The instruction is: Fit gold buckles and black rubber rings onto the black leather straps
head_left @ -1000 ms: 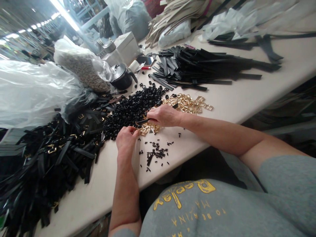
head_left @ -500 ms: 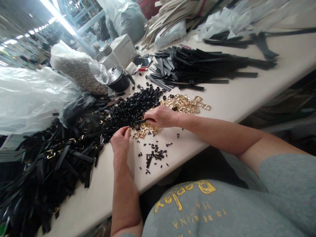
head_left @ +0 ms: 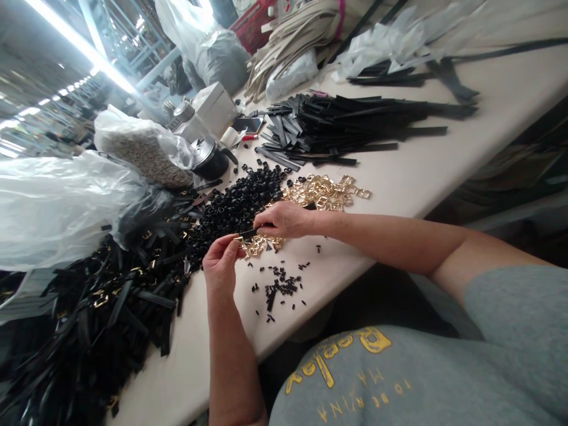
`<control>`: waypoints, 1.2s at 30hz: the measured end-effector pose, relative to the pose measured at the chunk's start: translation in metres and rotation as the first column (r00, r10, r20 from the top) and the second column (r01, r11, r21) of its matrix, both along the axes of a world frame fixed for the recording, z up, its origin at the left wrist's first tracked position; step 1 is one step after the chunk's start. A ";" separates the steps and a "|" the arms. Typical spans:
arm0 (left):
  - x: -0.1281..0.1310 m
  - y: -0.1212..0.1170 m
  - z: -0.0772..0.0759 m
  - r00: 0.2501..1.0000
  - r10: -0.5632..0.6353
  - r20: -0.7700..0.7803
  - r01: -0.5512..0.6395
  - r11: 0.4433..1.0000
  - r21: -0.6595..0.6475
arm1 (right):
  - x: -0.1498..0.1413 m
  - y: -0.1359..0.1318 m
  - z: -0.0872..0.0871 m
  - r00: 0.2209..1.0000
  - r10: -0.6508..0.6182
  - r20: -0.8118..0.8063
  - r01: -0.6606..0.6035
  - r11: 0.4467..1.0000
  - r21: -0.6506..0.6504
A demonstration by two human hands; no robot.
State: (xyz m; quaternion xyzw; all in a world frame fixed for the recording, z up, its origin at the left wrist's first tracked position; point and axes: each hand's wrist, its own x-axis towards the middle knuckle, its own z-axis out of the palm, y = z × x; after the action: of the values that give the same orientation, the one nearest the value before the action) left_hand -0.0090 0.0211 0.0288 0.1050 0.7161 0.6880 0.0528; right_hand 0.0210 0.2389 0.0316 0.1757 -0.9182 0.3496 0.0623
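Note:
My right hand [head_left: 284, 219] is closed around a black strap [head_left: 249, 233], whose short end points left out of the fingers; its other end shows behind the wrist. My left hand [head_left: 222, 254] pinches a small gold buckle [head_left: 240, 239] between thumb and fingers, right at the strap's tip. Whether the strap passes through the buckle is too small to tell. Beyond the hands lies a heap of black loops [head_left: 239, 198]. Loose gold buckles [head_left: 319, 192] spread to the right of it, some also under my right hand. Small black bits [head_left: 284, 284] are scattered nearer me.
Buckled black straps [head_left: 133, 296] pile up at the left. Plain black straps [head_left: 337, 124] lie at the back. A dark lidded pot [head_left: 209, 158], a phone [head_left: 247, 125], a white box [head_left: 216, 106] and plastic bags [head_left: 66, 201] stand around the table [head_left: 399, 189].
My left hand has come up with a gold buckle now visible in its pinch, and the strap in my right hand meets it. The whole view has shifted slightly.

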 end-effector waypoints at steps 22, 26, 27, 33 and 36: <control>-0.003 0.003 -0.004 0.990 0.134 -0.042 -0.132 0.990 0.039 | 0.001 -0.004 -0.002 0.958 0.261 0.122 -0.212 0.925 -0.314; -0.001 0.000 -0.007 0.953 0.144 -0.268 -0.178 0.978 -0.106 | 0.001 -0.002 0.000 0.990 0.127 0.055 -0.117 0.982 -0.151; 0.000 -0.001 -0.006 0.932 0.132 -0.338 -0.195 0.967 -0.161 | 0.000 -0.002 0.000 0.995 0.090 0.049 -0.084 0.989 -0.118; 0.006 0.003 -0.001 0.870 -0.004 -0.493 -0.167 0.938 -0.303 | -0.001 0.001 0.000 1.000 0.003 0.026 -0.003 1.000 -0.007; 0.006 0.003 -0.003 0.935 0.028 -0.352 -0.103 0.975 -0.196 | -0.001 -0.001 -0.001 1.000 0.009 0.016 -0.008 1.000 -0.018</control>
State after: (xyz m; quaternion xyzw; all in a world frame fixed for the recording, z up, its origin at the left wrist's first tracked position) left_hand -0.0027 0.0238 0.0258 0.1944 0.7862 0.5801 -0.0868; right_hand 0.0196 0.2383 0.0302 0.1763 -0.9146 0.3596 0.0549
